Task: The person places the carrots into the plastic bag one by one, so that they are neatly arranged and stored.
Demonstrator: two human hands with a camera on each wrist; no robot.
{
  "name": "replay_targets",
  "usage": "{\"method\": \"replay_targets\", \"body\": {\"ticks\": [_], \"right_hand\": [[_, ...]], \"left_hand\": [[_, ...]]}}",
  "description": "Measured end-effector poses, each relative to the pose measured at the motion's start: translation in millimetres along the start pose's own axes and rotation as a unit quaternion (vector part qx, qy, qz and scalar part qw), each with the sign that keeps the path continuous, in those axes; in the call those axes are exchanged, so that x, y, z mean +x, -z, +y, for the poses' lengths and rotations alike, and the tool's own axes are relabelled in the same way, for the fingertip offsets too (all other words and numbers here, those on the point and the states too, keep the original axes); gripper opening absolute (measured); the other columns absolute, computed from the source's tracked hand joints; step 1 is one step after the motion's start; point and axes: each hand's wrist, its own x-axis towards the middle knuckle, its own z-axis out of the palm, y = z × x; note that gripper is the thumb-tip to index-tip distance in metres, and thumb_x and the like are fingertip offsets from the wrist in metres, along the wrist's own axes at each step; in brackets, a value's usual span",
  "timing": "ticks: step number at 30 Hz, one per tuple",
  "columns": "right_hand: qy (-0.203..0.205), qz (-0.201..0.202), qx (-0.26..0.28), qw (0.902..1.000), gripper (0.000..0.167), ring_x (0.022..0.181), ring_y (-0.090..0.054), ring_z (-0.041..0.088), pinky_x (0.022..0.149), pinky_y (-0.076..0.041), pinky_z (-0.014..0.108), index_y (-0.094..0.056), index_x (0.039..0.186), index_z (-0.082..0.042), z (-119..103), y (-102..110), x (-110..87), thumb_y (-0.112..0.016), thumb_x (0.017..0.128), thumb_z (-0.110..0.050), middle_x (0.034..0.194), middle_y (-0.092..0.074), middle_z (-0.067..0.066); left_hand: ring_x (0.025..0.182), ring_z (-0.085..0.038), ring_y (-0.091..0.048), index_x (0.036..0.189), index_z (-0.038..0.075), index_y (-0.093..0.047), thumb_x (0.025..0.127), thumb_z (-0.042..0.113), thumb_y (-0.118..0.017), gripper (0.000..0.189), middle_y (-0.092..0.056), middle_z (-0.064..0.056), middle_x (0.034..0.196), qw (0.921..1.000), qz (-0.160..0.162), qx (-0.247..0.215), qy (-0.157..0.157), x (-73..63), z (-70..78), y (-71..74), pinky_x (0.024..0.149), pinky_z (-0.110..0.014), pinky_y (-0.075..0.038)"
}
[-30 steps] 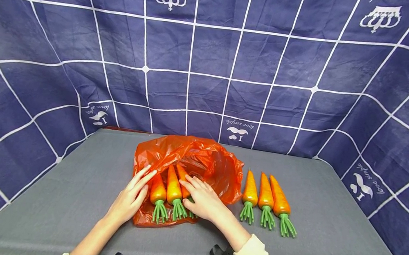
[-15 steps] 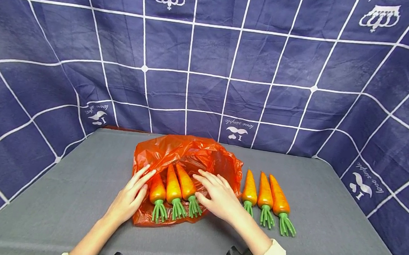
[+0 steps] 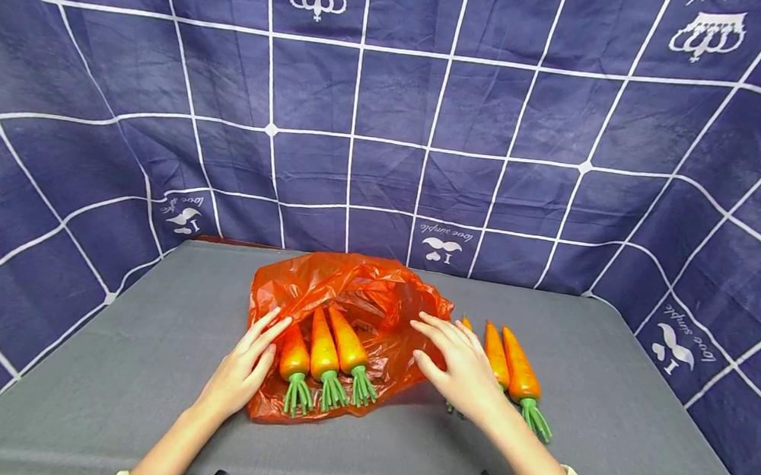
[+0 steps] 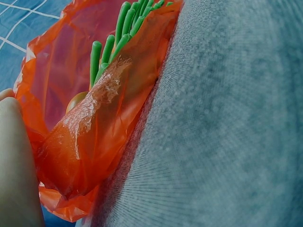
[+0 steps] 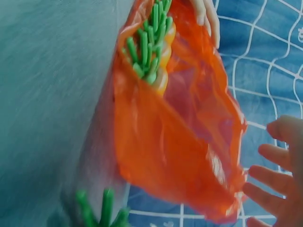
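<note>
An orange-red plastic bag lies on its side, its mouth toward me. Inside it, 3 carrots with green stem ends lie side by side. My left hand rests on the bag's left side with fingers stretched out over the rim. My right hand hovers at the bag's right edge, fingers spread and holding nothing. Behind it, a carrot on the table is mostly hidden. Two more carrots lie just right of it. In the right wrist view, green carrot stems show at the bottom edge.
The grey table carries everything. A blue cloth with white grid lines hangs behind and along both sides. The bag's back edge lies near that cloth.
My right hand has let go of the rightmost carrot in the bag and moved right, out over the bag's edge toward the carrots outside. My left hand has stayed put.
</note>
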Motion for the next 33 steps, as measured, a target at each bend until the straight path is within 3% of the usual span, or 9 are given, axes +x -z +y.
{"method": "replay_targets", "body": {"ticks": [6,10,15,20,26,33], "right_hand": [[-0.012,0.046,-0.001,0.9989,0.039,0.118,-0.051,0.027,0.104,-0.027,0.048,-0.059,0.121,-0.017,18,10,-16.6,-0.063,0.083,-0.022,0.127,-0.057,0.003],[-0.02,0.063,-0.009,0.9977,0.041,0.117,-0.051,0.029,0.103,-0.026,0.048,-0.058,0.121,-0.015,30,17,-25.7,-0.065,0.081,-0.018,0.126,-0.057,0.006],[-0.047,0.07,-0.027,0.9961,0.04,0.114,-0.052,0.028,0.101,-0.026,0.048,-0.058,0.12,-0.011,46,26,-35.2,-0.064,0.081,-0.015,0.126,-0.056,0.008],[-0.084,0.048,-0.028,0.9949,0.041,0.116,-0.048,0.034,0.099,-0.026,0.053,-0.055,0.122,-0.008,66,32,-46.0,-0.063,0.083,-0.018,0.131,-0.05,0.013],[-0.138,-0.016,-0.021,0.99,0.047,0.123,-0.037,0.04,0.094,-0.025,0.06,-0.049,0.129,-0.009,88,32,-59.3,-0.06,0.086,-0.026,0.138,-0.04,0.017],[-0.141,-0.057,-0.01,0.9882,0.05,0.122,-0.036,0.045,0.09,-0.03,0.064,-0.049,0.128,-0.006,108,24,-67.6,-0.06,0.086,-0.029,0.139,-0.035,0.022]], "left_hand": [[0.13,-0.008,-0.035,0.134,0.024,-0.045,0.089,0.005,-0.052,0.049,-0.038,-0.008,0.142,0.9999,0.0,-0.012,-0.009,0.8,-1.1,-0.5,0.1,-0.003,-0.016],[0.129,-0.007,-0.035,0.134,0.024,-0.046,0.087,0.003,-0.053,0.051,-0.039,-0.008,0.142,0.9999,0.006,-0.01,-0.012,0.8,-2.2,-1.6,0.1,-0.002,-0.014],[0.125,-0.016,-0.042,0.133,0.023,-0.047,0.084,-0.001,-0.055,0.055,-0.041,-0.008,0.14,0.9994,0.024,-0.01,-0.022,0.1,-3.4,-4.5,0.1,-0.001,-0.014],[0.124,-0.017,-0.043,0.132,0.021,-0.048,0.083,-0.003,-0.055,0.055,-0.042,-0.01,0.139,0.999,0.032,-0.014,-0.029,-0.4,-3.6,-5.1,0.1,-0.001,-0.014],[0.125,-0.014,-0.041,0.132,0.022,-0.048,0.084,-0.003,-0.055,0.055,-0.042,-0.008,0.14,0.9991,0.031,-0.018,-0.023,-0.9,-3.4,-5.0,0.101,-0.002,-0.014],[0.124,-0.019,-0.043,0.132,0.022,-0.048,0.084,-0.002,-0.055,0.054,-0.042,-0.009,0.14,0.9992,0.029,-0.016,-0.02,-0.9,-4.4,-5.9,0.101,-0.001,-0.014]]}}
